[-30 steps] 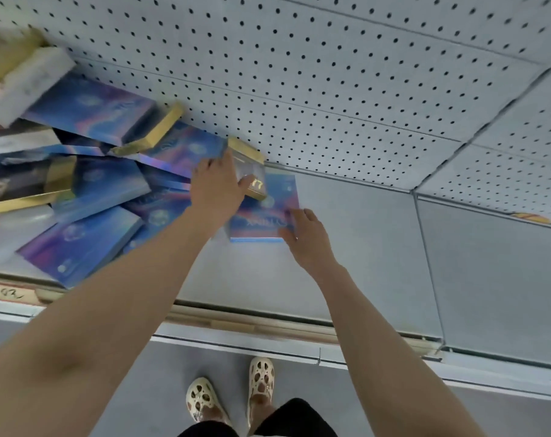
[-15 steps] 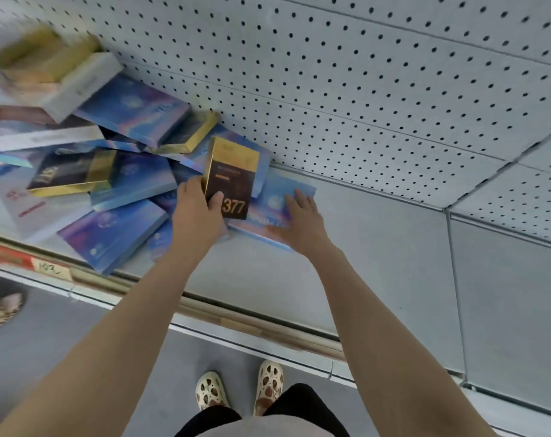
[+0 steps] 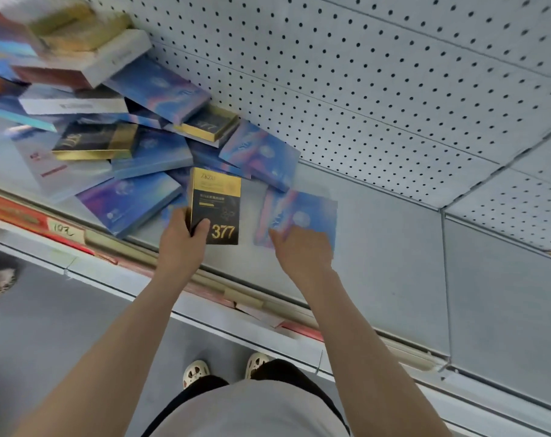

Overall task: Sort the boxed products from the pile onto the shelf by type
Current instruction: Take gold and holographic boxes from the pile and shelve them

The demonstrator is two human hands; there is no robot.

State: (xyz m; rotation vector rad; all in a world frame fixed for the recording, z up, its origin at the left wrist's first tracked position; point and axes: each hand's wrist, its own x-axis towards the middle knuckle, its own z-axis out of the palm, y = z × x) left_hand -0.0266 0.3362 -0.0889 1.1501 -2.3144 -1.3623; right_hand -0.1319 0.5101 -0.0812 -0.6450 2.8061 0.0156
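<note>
A grey metal shelf (image 3: 394, 263) runs across a shop aisle, backed by a pale pegboard panel (image 3: 362, 74) dotted with holes. Along the shelf's front edge sits a price strip (image 3: 66, 230) with a handwritten tag, and below it is a grey floor (image 3: 47, 326). The pile of boxes (image 3: 110, 121) is heaped on the left part of the shelf, mostly iridescent blue-purple, with a few white and black-and-gold ones. The left hand (image 3: 181, 244) grips a black-and-gold box (image 3: 219, 200) marked "377", held upright just right of the pile, thumb across its front. The right hand (image 3: 302, 252) has its fingers curled onto the near edge of a blue-purple box (image 3: 302, 212) lying flat on the bare shelf, blurred.
</note>
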